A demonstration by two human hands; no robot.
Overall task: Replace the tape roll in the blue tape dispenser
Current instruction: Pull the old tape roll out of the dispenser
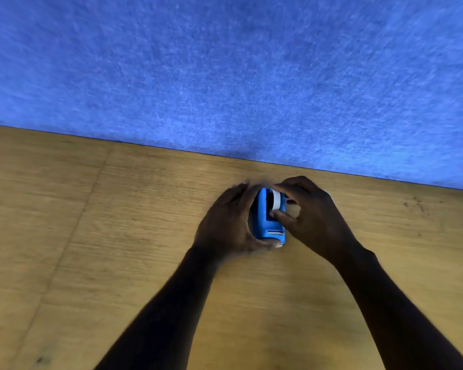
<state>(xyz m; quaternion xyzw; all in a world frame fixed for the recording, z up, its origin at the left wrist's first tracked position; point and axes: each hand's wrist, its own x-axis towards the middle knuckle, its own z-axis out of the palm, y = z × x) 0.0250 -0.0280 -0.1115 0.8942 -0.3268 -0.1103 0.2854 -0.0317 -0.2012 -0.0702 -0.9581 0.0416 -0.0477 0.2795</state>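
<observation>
Blue tape dispenser (268, 225) sits on the wooden bench (118, 236), near the back edge where the bench meets a blue felt wall panel (225, 62), cutter end toward the person. A white tape roll (275, 200) stands on edge in the dispenser's well, riding high and toward the right wall, so it does not look seated yet; whether it has a hub through its core cannot be told. Right hand (309, 213) is closed on the roll, thumb at the near rim and fingers over the far rim. Left hand (229, 222) is wrapped around the dispenser's left side, thumb curled under the cutter end, bracing it on the bench. Frame is motion-blurred, so fine detail in the well is lost. Judged risks: the roll goes in skewed and jams against the side wall if the right hand pushes before its axis lines up with the cradle slots; it could also go in with the tape winding the wrong way, leaving the sticky face turned away from the cutter, and the loose end is not visible to check. The dispenser looks light, so a hard press could tip or slide it if the left hand eases. The thumb by the cutter sits close to the serrated blade.
</observation>
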